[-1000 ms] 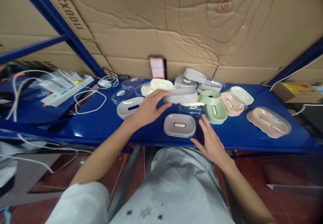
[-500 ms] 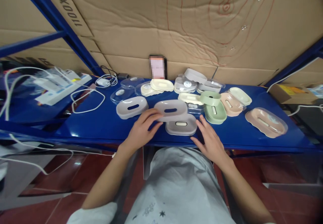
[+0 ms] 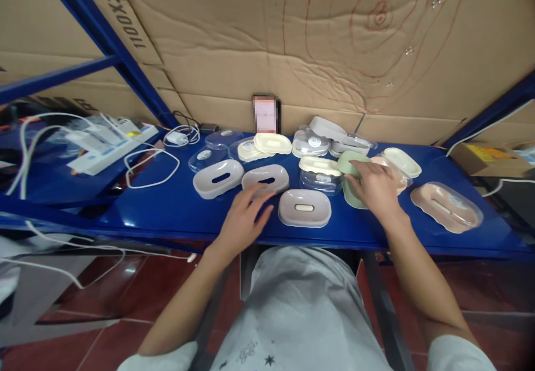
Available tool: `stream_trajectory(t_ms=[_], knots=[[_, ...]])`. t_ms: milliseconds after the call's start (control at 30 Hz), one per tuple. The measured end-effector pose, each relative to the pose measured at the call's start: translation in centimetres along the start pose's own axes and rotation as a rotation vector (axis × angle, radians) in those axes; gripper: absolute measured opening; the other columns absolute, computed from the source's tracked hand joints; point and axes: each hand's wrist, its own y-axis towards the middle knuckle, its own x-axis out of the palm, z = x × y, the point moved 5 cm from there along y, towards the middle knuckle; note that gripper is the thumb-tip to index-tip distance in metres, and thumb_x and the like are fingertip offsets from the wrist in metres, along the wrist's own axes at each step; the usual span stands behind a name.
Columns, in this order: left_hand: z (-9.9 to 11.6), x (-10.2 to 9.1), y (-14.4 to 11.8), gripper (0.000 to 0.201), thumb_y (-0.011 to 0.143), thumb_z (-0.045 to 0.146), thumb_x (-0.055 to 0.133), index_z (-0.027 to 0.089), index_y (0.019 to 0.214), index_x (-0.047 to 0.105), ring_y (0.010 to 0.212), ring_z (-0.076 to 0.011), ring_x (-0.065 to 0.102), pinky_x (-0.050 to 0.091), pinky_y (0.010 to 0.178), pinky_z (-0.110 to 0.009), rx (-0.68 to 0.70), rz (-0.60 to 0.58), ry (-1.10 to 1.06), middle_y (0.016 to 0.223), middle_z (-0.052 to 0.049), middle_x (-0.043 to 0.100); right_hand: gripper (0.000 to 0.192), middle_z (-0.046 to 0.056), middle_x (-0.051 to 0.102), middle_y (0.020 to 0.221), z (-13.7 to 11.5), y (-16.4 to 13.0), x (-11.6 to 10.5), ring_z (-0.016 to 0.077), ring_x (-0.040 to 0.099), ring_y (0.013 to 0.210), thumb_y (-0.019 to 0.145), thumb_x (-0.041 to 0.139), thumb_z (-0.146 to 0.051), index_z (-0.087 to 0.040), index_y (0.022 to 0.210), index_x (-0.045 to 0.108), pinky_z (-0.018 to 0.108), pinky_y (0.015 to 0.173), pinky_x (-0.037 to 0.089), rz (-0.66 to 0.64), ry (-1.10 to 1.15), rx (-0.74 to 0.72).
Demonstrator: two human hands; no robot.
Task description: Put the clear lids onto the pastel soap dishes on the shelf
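Green soap dish [image 3: 351, 188] (half-hidden) under right hand [image 3: 376, 187]

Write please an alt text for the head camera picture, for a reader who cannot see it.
A person's left hand rests on a grey soap dish on a blue shelf, while the right hand lies on a green soap dish. Many more dishes and clear lids lie around, with white cables to the left and cardboard behind.

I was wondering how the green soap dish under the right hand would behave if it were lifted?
The green soap dish looks like thin moulded plastic, so probably stiff and light. The right hand covers much of it. Its smooth surface may be slippery, and its low, wide form seems unlikely to roll.
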Motion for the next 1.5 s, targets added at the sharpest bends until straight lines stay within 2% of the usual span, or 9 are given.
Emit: stream_trajectory(t_ms=[133,233,467,667,867,1000,1233,1400,1500], knots=[[2.6,1.7,-0.3,0.049,0.106,0.038,0.068,0.026,0.151,0.056,0.139,-0.0302,0.063,0.055,0.118,-0.049,0.068,-0.144,-0.183,0.15,-0.014,0.063,0.037,0.011,0.075,0.142,-2.8,-2.4,-1.6,0.0348,0.064,0.139,0.11,0.057,-0.041,-0.026,0.142,0.068,0.057,0.124,0.038,0.004,0.214,-0.196],[2.7,2.3,-0.5,0.029,0.106,0.035,0.068,0.026,0.134,0.065,0.138,-0.0296,0.064,0.056,0.117,-0.049,0.06,-0.148,-0.228,0.146,-0.013,0.065,0.037,0.005,0.074,0.144,-4.6,-5.0,-2.2,0.0311,0.06,0.145,0.11,0.059,-0.036,-0.033,0.146,0.064,0.057,0.129,0.036,-0.014,0.37,-0.279],[2.1,2.5,-1.0,0.023,0.103,0.032,0.071,0.023,0.123,0.063,0.147,-0.0295,0.057,0.053,0.122,-0.047,0.011,-0.169,-0.284,0.155,-0.014,0.056,0.036,0.011,0.069,0.146,-4.5,-7.8,-1.0,0.0294,0.058,0.149,0.108,0.06,-0.023,-0.027,0.144,0.06,0.055,0.124,0.05,-0.055,0.621,-0.253],[1.4,2.8,-1.1,0.045,0.095,0.041,0.083,0.026,0.126,0.054,0.148,-0.0311,0.057,0.056,0.118,-0.049,-0.093,-0.151,-0.42,0.153,-0.014,0.057,0.045,0.015,0.063,0.15,-6.2,-8.5,0.4,0.0349,0.05,0.155,0.101,0.075,-0.038,-0.026,0.141,0.058,0.058,0.121,0.053,-0.194,0.717,-0.241],[1.3,3.0,-1.2,0.059,0.103,0.034,0.073,0.03,0.153,0.043,0.144,-0.0294,0.06,0.054,0.121,-0.051,-0.084,-0.138,-0.418,0.151,-0.013,0.058,0.038,0.01,0.072,0.136,-6.2,-8.4,0.5,0.0293,0.064,0.138,0.107,0.065,-0.023,-0.031,0.144,0.063,0.053,0.117,0.055,-0.088,0.638,-0.247],[2.3,2.5,-1.0,0.028,0.104,0.033,0.071,0.027,0.13,0.064,0.146,-0.0312,0.057,0.052,0.122,-0.051,0.037,-0.195,-0.306,0.155,-0.013,0.054,0.04,0.01,0.075,0.132,-5.8,-8.6,-0.2,0.0294,0.069,0.13,0.105,0.066,-0.02,-0.029,0.144,0.065,0.053,0.114,0.057,0.044,0.587,-0.205],[3.8,1.1,-1.1,0.017,0.092,0.024,0.076,0.023,0.104,0.063,0.127,-0.0283,0.066,0.056,0.11,-0.045,0.248,-0.161,-0.353,0.127,-0.011,0.069,0.036,0.011,0.072,0.141,-6.4,-6.7,0.8,0.0295,0.063,0.141,0.109,0.061,-0.024,-0.028,0.144,0.065,0.055,0.119,0.055,0.007,0.559,-0.26],[3.9,1.1,-1.1,0.024,0.086,0.019,0.076,0.023,0.104,0.061,0.127,-0.0277,0.066,0.055,0.112,-0.044,0.247,-0.212,-0.407,0.121,-0.009,0.072,0.034,0.014,0.066,0.152,-7.6,-2.5,1.4,0.0328,0.059,0.146,0.111,0.058,-0.037,-0.023,0.14,0.068,0.056,0.122,0.051,-0.039,0.419,-0.322],[3.7,1.3,-1.1,0.022,0.09,0.021,0.075,0.023,0.106,0.061,0.13,-0.0274,0.066,0.053,0.114,-0.044,0.222,-0.214,-0.402,0.123,-0.009,0.072,0.05,0.019,0.06,0.159,-7.5,-0.2,1.2,0.0391,0.055,0.149,0.109,0.059,-0.049,-0.02,0.15,0.062,0.061,0.122,0.047,-0.065,0.272,-0.272]])
